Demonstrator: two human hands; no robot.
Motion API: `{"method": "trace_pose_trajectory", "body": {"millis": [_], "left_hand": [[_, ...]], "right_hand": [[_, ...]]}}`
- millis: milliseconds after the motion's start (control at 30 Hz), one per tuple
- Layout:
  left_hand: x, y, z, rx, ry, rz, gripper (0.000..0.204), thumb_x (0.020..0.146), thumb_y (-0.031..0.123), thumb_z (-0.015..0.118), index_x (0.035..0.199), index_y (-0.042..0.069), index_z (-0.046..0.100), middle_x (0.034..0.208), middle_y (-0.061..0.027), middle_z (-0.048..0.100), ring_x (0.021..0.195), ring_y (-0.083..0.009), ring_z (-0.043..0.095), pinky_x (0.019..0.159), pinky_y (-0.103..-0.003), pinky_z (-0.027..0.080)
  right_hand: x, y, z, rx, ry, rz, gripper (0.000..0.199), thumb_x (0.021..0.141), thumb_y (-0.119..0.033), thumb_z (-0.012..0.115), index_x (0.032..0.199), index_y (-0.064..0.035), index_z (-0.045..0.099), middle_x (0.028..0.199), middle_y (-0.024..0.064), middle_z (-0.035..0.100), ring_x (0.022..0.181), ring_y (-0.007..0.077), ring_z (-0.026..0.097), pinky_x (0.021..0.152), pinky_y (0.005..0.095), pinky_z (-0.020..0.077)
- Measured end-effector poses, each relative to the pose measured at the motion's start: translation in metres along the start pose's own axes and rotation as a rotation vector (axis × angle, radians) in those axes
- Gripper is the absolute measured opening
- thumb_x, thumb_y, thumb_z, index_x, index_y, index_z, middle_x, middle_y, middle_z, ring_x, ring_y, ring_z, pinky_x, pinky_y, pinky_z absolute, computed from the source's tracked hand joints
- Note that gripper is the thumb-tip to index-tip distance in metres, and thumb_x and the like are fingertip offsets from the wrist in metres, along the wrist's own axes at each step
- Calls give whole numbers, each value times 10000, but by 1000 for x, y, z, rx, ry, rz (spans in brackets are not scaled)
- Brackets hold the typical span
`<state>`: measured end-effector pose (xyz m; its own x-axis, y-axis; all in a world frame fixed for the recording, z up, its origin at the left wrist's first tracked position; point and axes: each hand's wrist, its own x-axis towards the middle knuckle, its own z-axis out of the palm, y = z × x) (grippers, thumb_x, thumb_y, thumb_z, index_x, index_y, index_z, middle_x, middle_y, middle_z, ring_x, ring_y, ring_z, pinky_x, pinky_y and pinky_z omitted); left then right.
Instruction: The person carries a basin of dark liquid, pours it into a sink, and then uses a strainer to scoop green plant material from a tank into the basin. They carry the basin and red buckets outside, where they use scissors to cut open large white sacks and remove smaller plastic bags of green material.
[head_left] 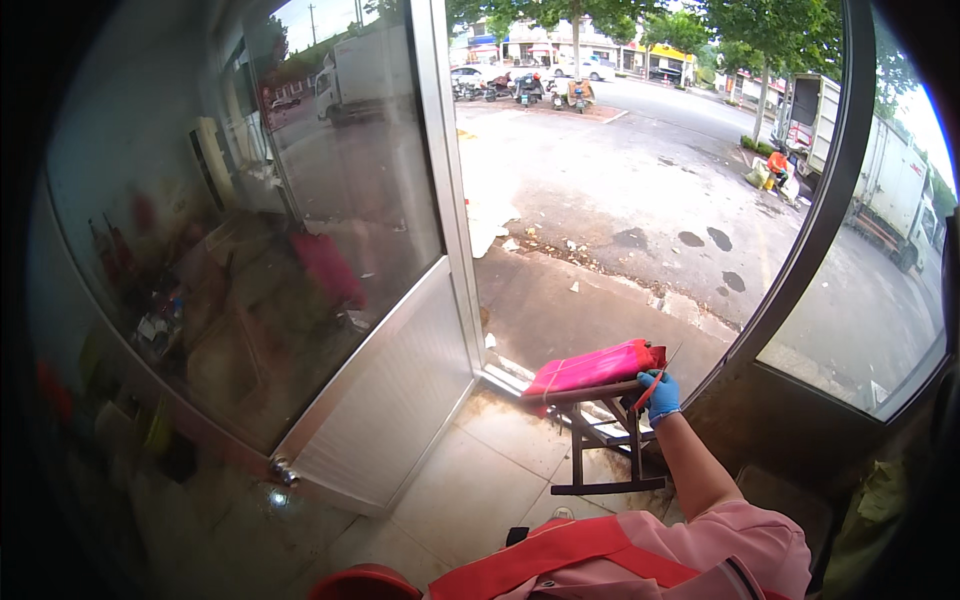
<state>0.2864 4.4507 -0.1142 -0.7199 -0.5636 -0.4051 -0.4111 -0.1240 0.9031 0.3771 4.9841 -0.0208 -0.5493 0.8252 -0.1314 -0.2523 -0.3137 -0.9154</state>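
My right hand (pixel 658 396), in a blue glove, is closed on the near right edge of a small folding stool (pixel 608 488). A bright pink cushion (pixel 592 367), tied round with a thin cord, lies on the seat. The dark legs of the stool hang at the doorway, over the pale tiles; whether they touch the floor I cannot tell. A thin red strip-like thing (pixel 648 391) with a narrow pointed end sticks out at the same hand; its kind is unclear. My left hand is out of sight.
A glass and metal door (pixel 385 430) stands swung to the left, with a round knob (pixel 285 470). The door sill (pixel 505 380) crosses ahead. Outside, debris lies along the step, and a person in orange (pixel 777 165) sits near a truck (pixel 890 190). A red rounded object (pixel 365 583) is below.
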Motion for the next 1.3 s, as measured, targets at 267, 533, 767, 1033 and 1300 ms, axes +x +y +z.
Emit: {"method": "trace_pose_trajectory", "body": {"millis": [267,533,767,1033,1300], "left_hand": [[10,48,213,41,-66,29,113,679,79,526,755,12,477,628,-79,524,407,-155,426,336,-267,349],[35,92,403,107,-116,48,116,676,73,529,753,12,469,616,-74,514,405,-150,424,334,-259,342],[54,105,532,132,-127,10,120,673,68,532,753,12,462,606,-69,506,403,-145,422,332,-252,336],[67,106,615,149,-52,-25,126,670,63,536,752,12,455,594,-63,496,401,-140,420,330,-243,330],[64,80,639,191,154,-17,132,666,57,539,751,12,447,582,-57,486,398,-134,417,328,-235,323]], "right_hand": [[112,-31,17,-10,43,59,229,653,-3,668,822,-18,513,723,90,559,627,192,574,538,316,502],[277,3,69,-26,227,-13,261,627,28,669,834,13,511,727,90,554,601,171,552,540,288,483],[413,-19,16,42,470,8,225,615,60,652,795,4,529,693,74,550,568,159,528,517,278,447],[506,-96,-55,131,703,-119,215,646,41,642,781,-61,511,673,59,538,522,199,529,402,368,481],[614,-116,-185,85,893,-222,162,679,25,626,767,-83,543,671,28,555,512,166,527,410,322,431]]}}
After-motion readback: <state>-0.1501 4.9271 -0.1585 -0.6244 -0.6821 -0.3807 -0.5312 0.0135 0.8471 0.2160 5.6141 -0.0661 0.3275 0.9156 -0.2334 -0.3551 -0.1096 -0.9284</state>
